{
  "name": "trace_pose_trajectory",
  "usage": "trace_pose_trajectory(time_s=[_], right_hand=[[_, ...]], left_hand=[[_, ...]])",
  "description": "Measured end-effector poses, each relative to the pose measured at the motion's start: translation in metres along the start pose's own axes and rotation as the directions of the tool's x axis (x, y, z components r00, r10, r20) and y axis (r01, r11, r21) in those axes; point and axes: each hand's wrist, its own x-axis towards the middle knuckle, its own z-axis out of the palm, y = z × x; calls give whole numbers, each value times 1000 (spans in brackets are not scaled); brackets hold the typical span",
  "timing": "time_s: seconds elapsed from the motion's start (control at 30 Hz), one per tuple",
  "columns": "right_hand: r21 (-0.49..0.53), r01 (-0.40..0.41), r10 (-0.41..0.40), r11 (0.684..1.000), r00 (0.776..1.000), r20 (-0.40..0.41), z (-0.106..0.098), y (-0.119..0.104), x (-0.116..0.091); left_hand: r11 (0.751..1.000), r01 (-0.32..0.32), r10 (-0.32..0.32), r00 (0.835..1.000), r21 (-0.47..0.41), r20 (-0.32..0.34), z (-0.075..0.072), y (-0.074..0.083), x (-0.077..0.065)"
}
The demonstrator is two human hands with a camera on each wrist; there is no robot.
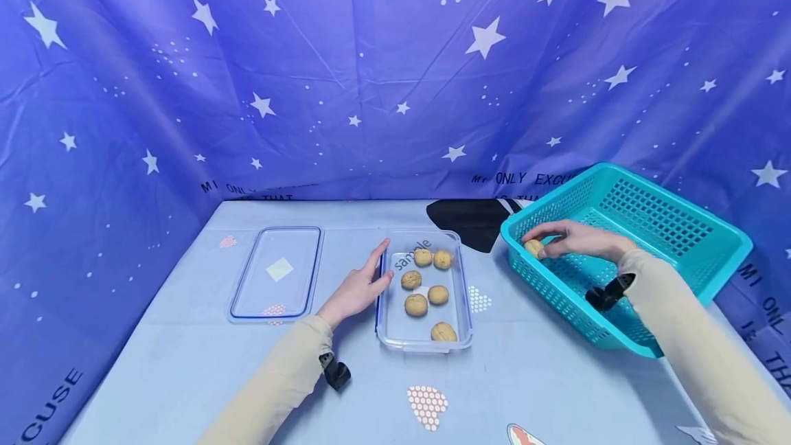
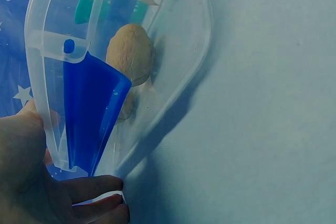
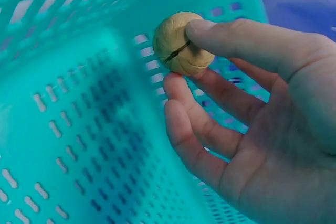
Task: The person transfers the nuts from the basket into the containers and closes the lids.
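Note:
Between thumb and fingertips my right hand pinches a walnut, whose dark seam shows in the right wrist view. That hand is inside the teal basket, near its left wall. A clear plastic box stands at mid-table with several walnuts spread over its floor. Resting against the box's left side is my left hand, fingers mostly straight, thumb at the rim. The left wrist view shows a blue side clasp on the box by that hand.
On the left of the table lies a clear lid with a blue seal and a pale square label. A purple curtain with white stars hangs behind the table. The basket overlaps the table's right edge.

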Motion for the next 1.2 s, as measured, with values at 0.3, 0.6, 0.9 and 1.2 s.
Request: trace_pose_trajectory(time_s=[0.3,0.6,0.9,1.2], right_hand=[[-24,80,-82,997,994,-71,-6,-10,-24],[-50,124,-129,991,985,-115,-3,-25,-32],[-46,188,-191,981,978,-88,15,-47,-28],[13,236,-236,972,971,-28,33,-58,-20]], left_hand=[[1000,11,-11,1000,-2,4,0,1,0],[1000,17,-17,1000,10,7,1,1,0],[1000,10,-10,1000,19,2,0,2,1],[1000,-4,4,1000,30,-3,2,1,1]])
